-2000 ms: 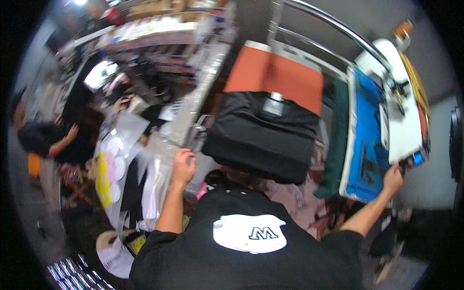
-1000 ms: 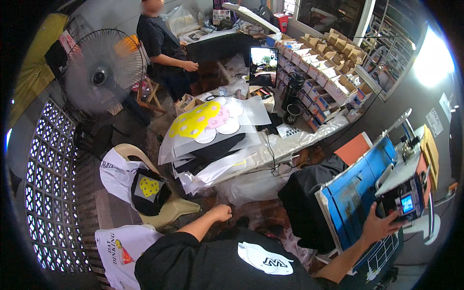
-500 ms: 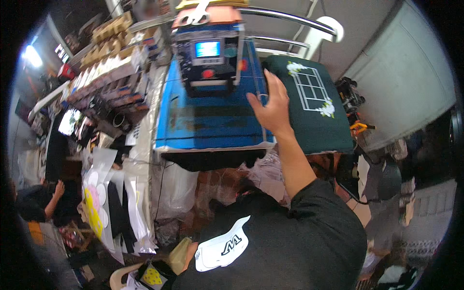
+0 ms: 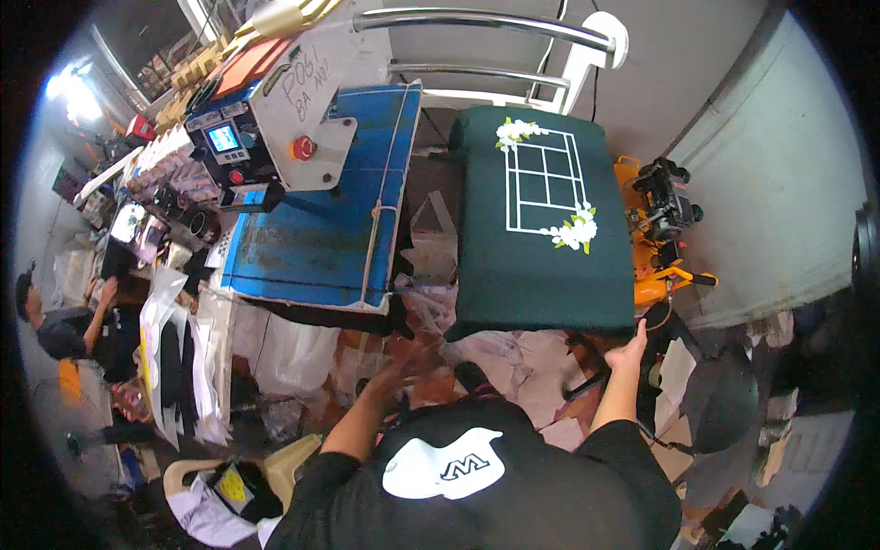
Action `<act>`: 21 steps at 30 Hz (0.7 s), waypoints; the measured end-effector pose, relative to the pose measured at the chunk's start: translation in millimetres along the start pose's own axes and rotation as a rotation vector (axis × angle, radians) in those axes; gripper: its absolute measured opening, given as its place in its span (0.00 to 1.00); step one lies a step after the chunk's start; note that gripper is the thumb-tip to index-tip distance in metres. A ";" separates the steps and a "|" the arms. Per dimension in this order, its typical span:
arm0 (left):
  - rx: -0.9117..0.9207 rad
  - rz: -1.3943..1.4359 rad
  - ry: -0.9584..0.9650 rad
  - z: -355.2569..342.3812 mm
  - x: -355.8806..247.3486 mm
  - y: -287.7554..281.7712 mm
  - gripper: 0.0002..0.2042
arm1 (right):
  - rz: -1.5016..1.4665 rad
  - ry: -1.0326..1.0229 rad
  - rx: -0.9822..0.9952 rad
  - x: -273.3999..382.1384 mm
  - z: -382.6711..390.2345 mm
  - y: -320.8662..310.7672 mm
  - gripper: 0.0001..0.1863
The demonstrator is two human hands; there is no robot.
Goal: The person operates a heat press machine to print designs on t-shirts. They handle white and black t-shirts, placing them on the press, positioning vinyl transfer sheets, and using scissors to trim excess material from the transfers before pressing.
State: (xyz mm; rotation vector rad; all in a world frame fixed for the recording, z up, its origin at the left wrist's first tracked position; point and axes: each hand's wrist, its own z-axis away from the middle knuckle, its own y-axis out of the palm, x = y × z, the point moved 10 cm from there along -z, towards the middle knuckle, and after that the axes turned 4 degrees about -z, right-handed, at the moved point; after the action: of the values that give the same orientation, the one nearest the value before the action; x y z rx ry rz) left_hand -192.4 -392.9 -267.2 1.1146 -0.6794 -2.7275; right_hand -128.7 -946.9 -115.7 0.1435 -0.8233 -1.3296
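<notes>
A dark green cloth [image 4: 545, 284] is stretched over a flat bed on the right, with a white grid print [image 4: 547, 179] and two white flower sprays with green leaves. At its near right corner my right hand [image 4: 627, 348] has its fingers closed around the edge of the cloth, the thumb side up. My left hand [image 4: 396, 368] is low, over the floor between the two beds, smeared and dark; its fingers do not show clearly. The left bed [image 4: 316, 257] is blue and stained. A press head with a control box [image 4: 275, 128], small lit screen and red button stands over it.
Chrome rails [image 4: 486, 26] run behind the beds. An orange machine [image 4: 655, 284] stands at the right, beside a pale wall panel. Crumpled plastic and paper [image 4: 532, 367] litter the floor. A chair with cloth [image 4: 220, 504] is behind at the left; another person [image 4: 69, 316] sits at far left.
My right hand has gone from between the beds to the green cloth's near right corner. My left hand has come into view. The view has shifted, and the press head now appears turned and further left.
</notes>
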 end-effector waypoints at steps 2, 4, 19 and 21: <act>0.021 0.467 -0.074 -12.8 -43.7 113.3 0.25 | -0.009 0.020 0.143 7.4 -15.3 -7.9 0.30; -0.197 0.417 -0.016 -40.9 -66.0 128.7 0.25 | 0.138 -0.091 0.012 41.2 -28.9 -33.8 0.23; 0.235 0.611 0.995 188.5 -138.3 275.4 0.14 | 0.224 -0.088 1.315 21.0 148.9 436.6 0.26; 0.358 0.721 1.066 238.9 -104.7 311.3 0.11 | 0.487 -0.036 1.443 -68.1 225.8 448.1 0.26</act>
State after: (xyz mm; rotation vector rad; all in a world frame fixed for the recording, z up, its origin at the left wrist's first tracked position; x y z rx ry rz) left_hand -299.8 -556.2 88.8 1.6940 -1.0628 -1.1860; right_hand 92.8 -683.2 255.5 0.9700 -1.5920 -0.0832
